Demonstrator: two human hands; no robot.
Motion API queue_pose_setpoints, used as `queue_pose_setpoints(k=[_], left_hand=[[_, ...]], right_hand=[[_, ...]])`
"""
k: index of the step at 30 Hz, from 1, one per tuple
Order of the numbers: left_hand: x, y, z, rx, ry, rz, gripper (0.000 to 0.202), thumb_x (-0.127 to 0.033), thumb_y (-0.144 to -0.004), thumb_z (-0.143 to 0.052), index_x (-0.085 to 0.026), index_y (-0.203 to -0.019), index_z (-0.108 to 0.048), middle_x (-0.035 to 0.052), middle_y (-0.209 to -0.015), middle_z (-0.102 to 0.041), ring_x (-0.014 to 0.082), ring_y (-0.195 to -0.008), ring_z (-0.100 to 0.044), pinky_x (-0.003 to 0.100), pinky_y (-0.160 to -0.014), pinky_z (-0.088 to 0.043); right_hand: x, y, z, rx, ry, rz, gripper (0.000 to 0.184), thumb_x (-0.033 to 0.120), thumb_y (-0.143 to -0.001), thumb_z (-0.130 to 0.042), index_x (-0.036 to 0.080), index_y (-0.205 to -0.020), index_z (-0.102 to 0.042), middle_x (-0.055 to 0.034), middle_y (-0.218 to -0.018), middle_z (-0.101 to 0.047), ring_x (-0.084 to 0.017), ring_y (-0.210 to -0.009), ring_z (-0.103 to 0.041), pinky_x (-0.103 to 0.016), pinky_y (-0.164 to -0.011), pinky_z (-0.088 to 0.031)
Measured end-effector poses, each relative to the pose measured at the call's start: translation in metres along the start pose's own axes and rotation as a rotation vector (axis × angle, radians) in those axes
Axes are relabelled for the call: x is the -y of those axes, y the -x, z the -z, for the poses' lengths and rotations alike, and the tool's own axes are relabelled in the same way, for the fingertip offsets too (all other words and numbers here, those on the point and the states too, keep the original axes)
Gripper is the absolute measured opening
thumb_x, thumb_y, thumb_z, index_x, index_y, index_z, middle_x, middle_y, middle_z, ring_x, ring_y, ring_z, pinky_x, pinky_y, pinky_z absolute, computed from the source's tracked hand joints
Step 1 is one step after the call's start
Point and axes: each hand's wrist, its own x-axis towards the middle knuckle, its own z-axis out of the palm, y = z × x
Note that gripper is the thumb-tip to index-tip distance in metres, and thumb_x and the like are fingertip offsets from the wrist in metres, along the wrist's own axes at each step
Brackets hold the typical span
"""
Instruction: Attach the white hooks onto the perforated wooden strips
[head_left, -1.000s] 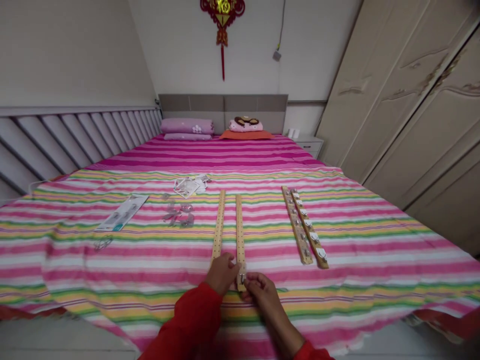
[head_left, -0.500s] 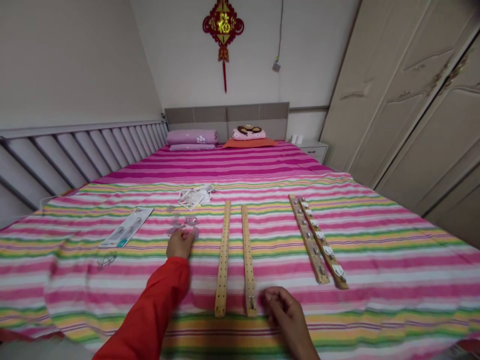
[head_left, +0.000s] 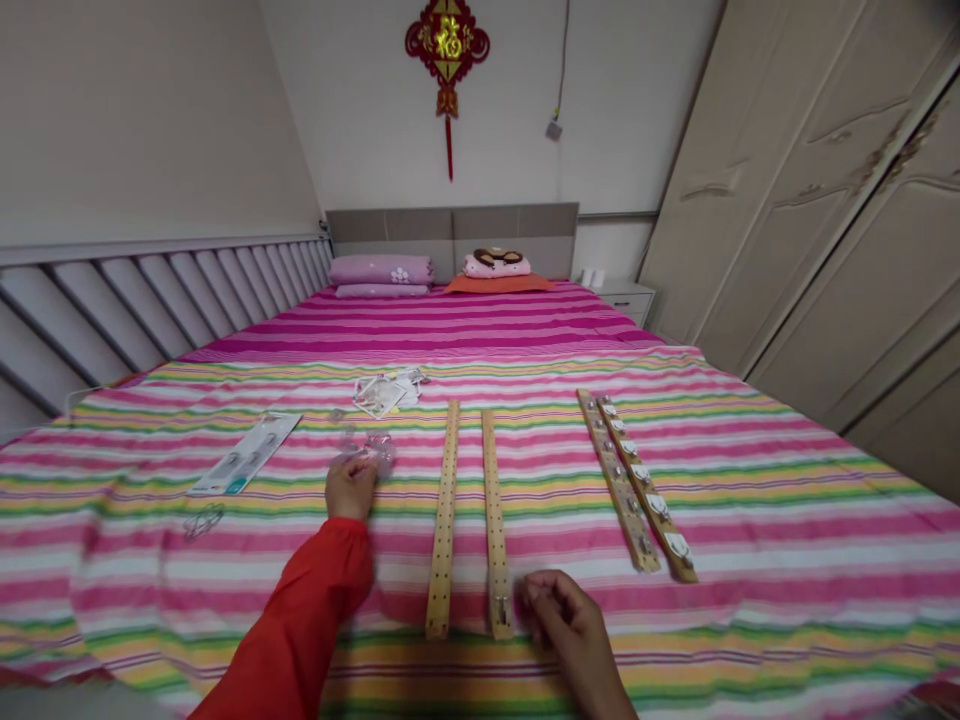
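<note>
The left hand (head_left: 350,488), in a red sleeve, sits half curled against a small heap of clear plastic hooks (head_left: 371,450), touching them; whether it grips one, I cannot tell. The right hand (head_left: 566,615) is loosely pinched just beside the near end of the right of two bare wooden strips (head_left: 495,525), and what it holds, if anything, cannot be seen. The strips lie apart, side by side, between the hands. Two strips fitted with white hooks (head_left: 634,490) lie further right, with striped sheet (head_left: 795,610) running wide beyond them toward the bed's edge.
</note>
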Motion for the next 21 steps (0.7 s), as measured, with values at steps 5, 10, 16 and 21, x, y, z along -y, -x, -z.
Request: queue_pose_setpoints(k=[5,10,16,21], left_hand=[[-0.011,0.028,0.011,0.135,0.651,0.368,0.01,-0.022,-0.069,-0.065,-0.015,-0.065,-0.06,-0.0033,-0.053,-0.058,0.0097,-0.054,-0.057,0.019,-0.053,-0.045],[-0.018,0.058,0.016,0.347,1.033,0.638,0.01,-0.006,-0.078,-0.058,-0.015,-0.077,-0.061,0.0031,-0.076,-0.071,0.0096,-0.07,-0.067,0.018,-0.063,-0.052],[-0.031,0.09,0.015,0.457,1.224,0.67,0.019,-0.004,-0.085,-0.046,-0.014,-0.089,-0.063,0.0051,-0.088,-0.072,0.0104,-0.079,-0.069,0.02,-0.071,-0.056],[-0.045,0.136,0.009,0.659,1.309,0.93,0.025,-0.01,-0.091,-0.039,-0.012,-0.088,-0.063,0.0023,-0.072,-0.07,0.006,-0.062,-0.066,0.016,-0.061,-0.054]], right_hand=[[0.005,0.003,-0.011,0.041,-0.026,0.013,0.044,0.06,-0.061,-0.071,0.018,-0.066,-0.061,0.0027,-0.049,-0.049,-0.01,-0.043,-0.04,-0.022,-0.041,-0.029],[0.01,0.004,-0.021,0.069,-0.022,0.052,0.043,0.058,-0.063,-0.07,0.017,-0.067,-0.061,0.0043,-0.047,-0.048,-0.009,-0.042,-0.04,-0.021,-0.04,-0.031],[0.018,0.006,-0.033,0.158,-0.095,0.045,0.042,0.057,-0.063,-0.072,0.018,-0.067,-0.058,0.0043,-0.047,-0.051,-0.009,-0.041,-0.043,-0.021,-0.042,-0.034],[0.023,0.008,-0.038,0.196,-0.144,0.025,0.038,0.054,-0.068,-0.07,0.017,-0.073,-0.059,0.0041,-0.047,-0.052,-0.009,-0.039,-0.044,-0.022,-0.041,-0.032]])
